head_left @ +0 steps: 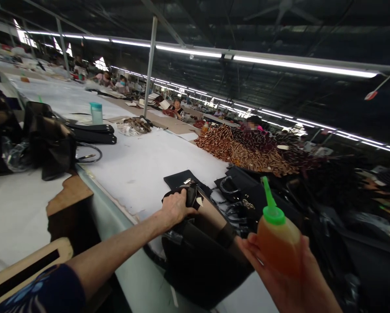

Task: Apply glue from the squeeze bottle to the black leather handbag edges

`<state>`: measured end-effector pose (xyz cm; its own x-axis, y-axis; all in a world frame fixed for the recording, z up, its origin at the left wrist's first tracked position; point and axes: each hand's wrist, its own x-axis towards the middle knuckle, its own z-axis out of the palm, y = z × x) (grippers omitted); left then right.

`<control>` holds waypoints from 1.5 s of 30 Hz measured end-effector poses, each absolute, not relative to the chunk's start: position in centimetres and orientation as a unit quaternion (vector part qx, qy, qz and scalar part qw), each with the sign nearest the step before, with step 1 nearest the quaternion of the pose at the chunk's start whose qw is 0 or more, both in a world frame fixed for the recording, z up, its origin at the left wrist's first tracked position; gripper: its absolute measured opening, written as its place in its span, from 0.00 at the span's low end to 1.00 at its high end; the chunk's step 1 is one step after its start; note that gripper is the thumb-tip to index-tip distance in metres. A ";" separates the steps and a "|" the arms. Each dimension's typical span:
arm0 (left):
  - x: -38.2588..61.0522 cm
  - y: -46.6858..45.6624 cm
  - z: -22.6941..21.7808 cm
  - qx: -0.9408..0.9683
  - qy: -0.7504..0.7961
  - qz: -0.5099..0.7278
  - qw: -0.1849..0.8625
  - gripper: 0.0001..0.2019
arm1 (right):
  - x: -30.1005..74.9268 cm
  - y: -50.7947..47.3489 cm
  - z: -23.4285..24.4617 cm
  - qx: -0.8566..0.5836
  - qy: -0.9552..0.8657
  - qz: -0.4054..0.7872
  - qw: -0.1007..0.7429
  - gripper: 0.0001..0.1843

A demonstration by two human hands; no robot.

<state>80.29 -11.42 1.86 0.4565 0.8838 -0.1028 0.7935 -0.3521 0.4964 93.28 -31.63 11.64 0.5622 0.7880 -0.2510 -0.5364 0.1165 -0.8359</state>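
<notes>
A squeeze bottle (276,243) with a green cap and a pointed green nozzle sits in my right hand (299,278); amber liquid fills most of it. Its nozzle points up. My left hand (177,208) is closed on the upper edge of a black handbag (201,256), thumb on one side, with the fingertips partly hidden. The bag lies tilted at the table's near edge, and its brown lining shows at the opening. Just beyond it are black bag pieces (243,184) with round handles and metal fittings.
A white-covered table (132,161) stretches away from me. A teal-lidded bottle (96,114), black straps (95,132) and a large heap of brown and dark pieces (247,150) rest on it. More black bags (48,139) stand at the left. Several people sit farther back.
</notes>
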 end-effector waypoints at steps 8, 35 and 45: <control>78.5 -10.6 0.7 0.805 0.399 0.128 0.419 0.09 | 93.2 -32.0 11.5 -0.505 -0.123 0.438 0.733 0.27; 70.5 -15.6 13.0 0.751 0.302 -0.072 0.582 0.13 | 96.0 -39.8 10.6 -0.607 -0.300 0.412 0.610 0.28; 68.5 -18.2 11.9 0.737 0.322 -0.138 0.579 0.14 | 92.8 -39.4 12.4 -0.683 -0.426 0.256 0.535 0.31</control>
